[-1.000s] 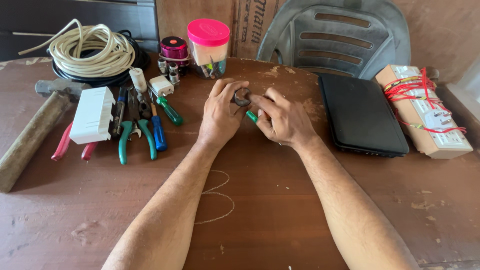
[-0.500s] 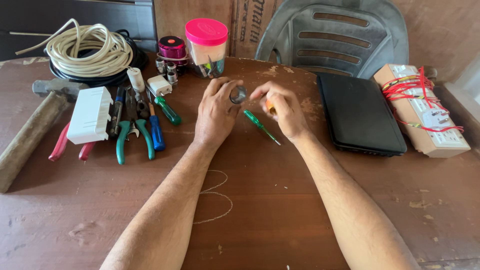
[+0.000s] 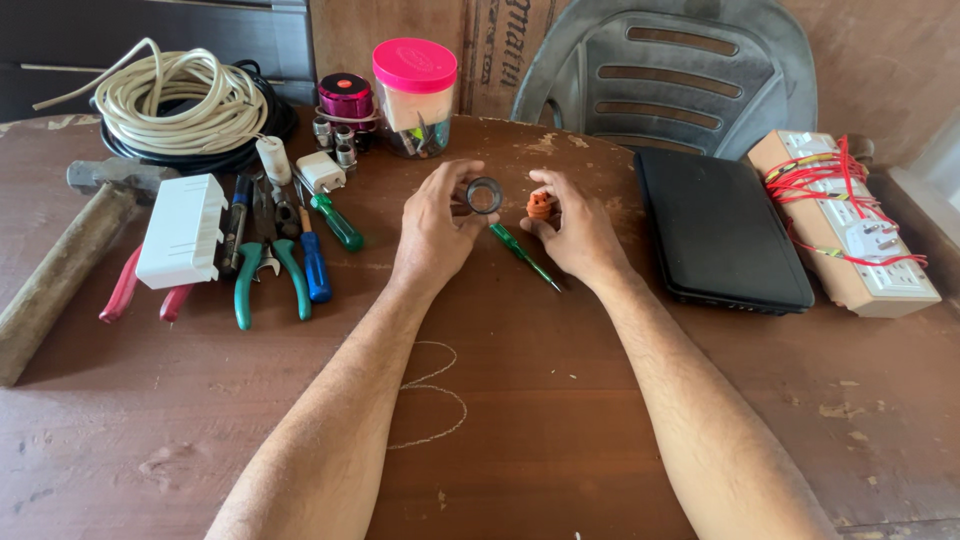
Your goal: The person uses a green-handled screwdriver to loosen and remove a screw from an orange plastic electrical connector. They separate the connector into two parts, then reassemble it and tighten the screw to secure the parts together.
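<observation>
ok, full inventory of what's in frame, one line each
ring: 1, dark grey, in left hand
small part: 1, orange, in right hand
screwdriver: 1, green handle, on table between the hands
cable coil: 1, cream, far left
hammer: 1, wooden handle, left edge
white box: 1, over red-handled pliers
green pliers: 1, beside blue screwdriver
jar: 1, pink lid, far centre
black case: 1, right
socket strip: 1, white, red wires, far right
chair: 1, grey, behind table
left hand: 1
right hand: 1
</observation>
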